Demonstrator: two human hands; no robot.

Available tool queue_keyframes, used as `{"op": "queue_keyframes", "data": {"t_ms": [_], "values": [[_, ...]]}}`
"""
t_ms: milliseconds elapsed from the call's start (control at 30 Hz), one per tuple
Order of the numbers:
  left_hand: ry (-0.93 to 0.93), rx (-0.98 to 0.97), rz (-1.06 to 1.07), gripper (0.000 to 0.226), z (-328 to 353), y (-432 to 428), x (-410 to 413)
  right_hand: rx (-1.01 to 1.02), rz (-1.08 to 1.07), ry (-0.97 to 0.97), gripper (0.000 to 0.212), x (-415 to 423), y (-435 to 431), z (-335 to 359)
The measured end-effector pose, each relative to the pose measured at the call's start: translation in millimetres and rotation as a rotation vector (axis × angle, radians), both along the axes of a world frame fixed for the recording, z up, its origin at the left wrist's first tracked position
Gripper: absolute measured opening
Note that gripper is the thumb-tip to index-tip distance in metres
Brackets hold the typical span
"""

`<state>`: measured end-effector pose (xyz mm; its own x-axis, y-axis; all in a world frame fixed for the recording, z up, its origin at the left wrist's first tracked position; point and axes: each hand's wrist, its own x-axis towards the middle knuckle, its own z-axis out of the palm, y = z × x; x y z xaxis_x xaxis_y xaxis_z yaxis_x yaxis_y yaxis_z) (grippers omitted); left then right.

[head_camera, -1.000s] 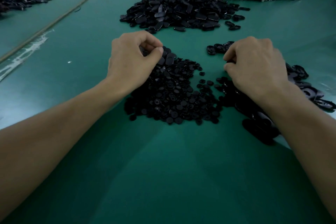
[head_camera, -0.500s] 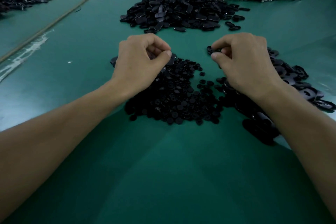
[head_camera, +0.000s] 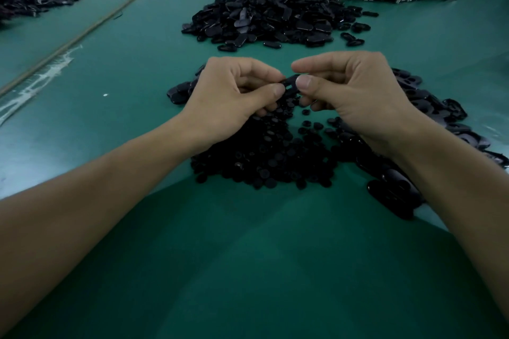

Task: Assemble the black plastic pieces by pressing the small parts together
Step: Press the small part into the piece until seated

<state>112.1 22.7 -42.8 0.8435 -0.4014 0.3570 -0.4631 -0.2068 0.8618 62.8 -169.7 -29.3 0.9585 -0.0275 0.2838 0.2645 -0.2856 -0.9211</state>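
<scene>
Black plastic piece (head_camera: pixel 291 82) is pinched between left hand (head_camera: pixel 231 93) and right hand (head_camera: pixel 355 93) above the small-parts pile (head_camera: pixel 264 157) on the green surface (head_camera: pixel 248 256).

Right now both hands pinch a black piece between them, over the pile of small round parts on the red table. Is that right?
Not quite: the head view shows that the table is green, not red. The rest stands: the left hand and the right hand pinch a black piece between them, over the pile of small round parts.
</scene>
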Motion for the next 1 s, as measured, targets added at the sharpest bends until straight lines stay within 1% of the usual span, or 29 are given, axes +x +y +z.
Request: {"op": "queue_keyframes", "data": {"t_ms": [133,300,400,467,533,567,633,700,867,1000], "values": [[0.000,-0.046,0.003,0.014,1,0,0,-0.066,-0.035,0.029,0.011,2,-1,-3],[-0.016,-0.082,0.023,0.018,4,-1,-2,-0.047,-0.006,0.049,0.010,0,-1,-1],[-0.001,-0.102,0.031,0.017,4,-1,-3,-0.070,-0.010,0.037,0.010,0,0,-2],[0.011,-0.132,0.046,0.017,3,-1,-2,-0.190,-0.089,0.003,0.010,1,-1,-4],[0.011,-0.146,0.074,0.016,3,0,-1,-0.449,-0.173,-0.038,0.015,3,-4,-7],[0.009,-0.152,0.088,0.016,3,0,0,-0.572,-0.190,-0.039,0.017,3,-5,-8],[0.007,-0.158,0.113,0.017,2,1,1,-0.704,-0.170,-0.001,0.014,2,-8,-8],[0.014,-0.161,0.131,0.018,1,1,2,-0.741,-0.138,0.041,0.011,1,-10,-6],[0.060,-0.157,0.100,0.015,1,1,1,-0.754,-0.106,0.132,0.017,1,-14,-1],[0.077,-0.158,0.085,0.014,2,0,-1,-0.776,-0.092,0.151,0.020,2,-10,-1]]}}
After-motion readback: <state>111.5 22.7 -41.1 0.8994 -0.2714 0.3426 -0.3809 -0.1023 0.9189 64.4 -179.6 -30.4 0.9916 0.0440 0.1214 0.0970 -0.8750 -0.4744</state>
